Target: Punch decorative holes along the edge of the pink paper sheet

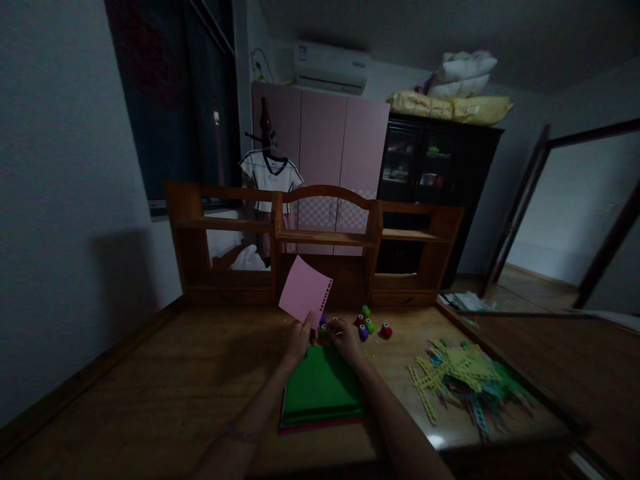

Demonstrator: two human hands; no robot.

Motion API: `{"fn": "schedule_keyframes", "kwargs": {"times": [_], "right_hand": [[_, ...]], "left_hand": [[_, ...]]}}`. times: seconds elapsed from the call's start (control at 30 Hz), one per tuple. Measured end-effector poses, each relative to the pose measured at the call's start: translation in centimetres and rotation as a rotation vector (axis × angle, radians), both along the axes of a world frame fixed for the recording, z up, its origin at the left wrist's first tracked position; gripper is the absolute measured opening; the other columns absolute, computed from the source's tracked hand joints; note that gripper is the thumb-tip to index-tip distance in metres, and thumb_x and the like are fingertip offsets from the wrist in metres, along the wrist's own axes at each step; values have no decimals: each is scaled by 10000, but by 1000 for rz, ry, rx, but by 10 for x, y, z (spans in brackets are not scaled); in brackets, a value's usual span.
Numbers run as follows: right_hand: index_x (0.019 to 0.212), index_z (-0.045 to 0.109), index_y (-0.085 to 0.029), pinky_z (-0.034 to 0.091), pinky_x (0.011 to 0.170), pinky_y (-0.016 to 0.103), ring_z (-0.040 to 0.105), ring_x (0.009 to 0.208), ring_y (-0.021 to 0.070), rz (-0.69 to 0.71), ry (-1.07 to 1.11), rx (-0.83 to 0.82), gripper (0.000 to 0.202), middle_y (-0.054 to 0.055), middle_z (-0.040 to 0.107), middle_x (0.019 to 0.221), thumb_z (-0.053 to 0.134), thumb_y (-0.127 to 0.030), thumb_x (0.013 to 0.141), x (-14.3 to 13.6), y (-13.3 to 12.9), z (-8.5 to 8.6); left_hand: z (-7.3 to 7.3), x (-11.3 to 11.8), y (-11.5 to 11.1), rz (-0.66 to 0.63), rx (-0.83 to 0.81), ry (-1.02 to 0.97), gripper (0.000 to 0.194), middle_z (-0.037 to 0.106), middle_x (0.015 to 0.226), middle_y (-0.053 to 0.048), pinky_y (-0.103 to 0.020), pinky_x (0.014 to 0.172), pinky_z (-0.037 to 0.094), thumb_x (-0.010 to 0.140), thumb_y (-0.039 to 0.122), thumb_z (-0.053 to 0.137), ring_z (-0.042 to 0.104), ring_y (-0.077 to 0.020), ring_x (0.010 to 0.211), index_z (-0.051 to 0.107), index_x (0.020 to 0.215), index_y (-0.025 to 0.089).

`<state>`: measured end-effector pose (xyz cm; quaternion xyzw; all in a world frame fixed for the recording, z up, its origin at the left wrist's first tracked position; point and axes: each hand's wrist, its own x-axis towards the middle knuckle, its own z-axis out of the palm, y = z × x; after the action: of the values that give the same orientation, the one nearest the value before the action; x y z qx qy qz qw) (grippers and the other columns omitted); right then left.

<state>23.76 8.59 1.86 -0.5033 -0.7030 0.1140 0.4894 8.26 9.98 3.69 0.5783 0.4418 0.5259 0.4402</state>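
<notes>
My left hand grips a pink sheet of paper by its lower edge, thumb in front. The sheet is tilted, with a row of punched holes along its right side. Close beside it, my right hand has its fingers bent together among small round coloured things; what they pinch is too small and dark to name. Under both wrists lies a green sheet or folder on a stack with a pink edge. Just right of the right hand sit several small knobs with pale tops, including a red one and a green one.
A heap of yellow, green and blue strips with holes lies on the wooden table at the right. Along the table's back stands a wooden shelf unit. A white wall borders the left side. The room is dim.
</notes>
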Motion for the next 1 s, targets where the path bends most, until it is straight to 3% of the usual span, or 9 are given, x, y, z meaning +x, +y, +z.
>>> {"fn": "schedule_keyframes", "kwargs": {"times": [0.27,0.5,0.83,1.0], "right_hand": [[928,654,-204,450,704,262,589,760,173,57,-45,13,210,37,618,905,592,-126,743,-3,-6,8],[930,667,-219,449,691,250,576,776,168,70,-80,14,230,40,584,947,606,-104,741,-5,-11,13],[956,667,-211,447,703,254,563,792,165,54,-93,16,205,46,566,949,597,-136,778,-3,-5,5],[973,653,-196,445,719,258,558,825,173,35,-115,11,205,50,569,945,608,-146,779,-2,-1,1]], "left_hand": [[8,-1,-7,18,5,16,594,511,446,-29,-223,444,345,806,639,357,472,-118,410,526,514,150],[6,1,-4,-10,9,-11,612,508,437,-20,-227,448,336,784,675,369,461,-116,400,535,514,152],[-6,-2,4,-18,37,55,626,536,455,-33,-229,482,356,819,649,340,496,-122,422,551,515,144],[-4,0,2,-5,11,44,630,523,437,-36,-228,454,344,801,663,348,479,-121,404,533,489,147]]}}
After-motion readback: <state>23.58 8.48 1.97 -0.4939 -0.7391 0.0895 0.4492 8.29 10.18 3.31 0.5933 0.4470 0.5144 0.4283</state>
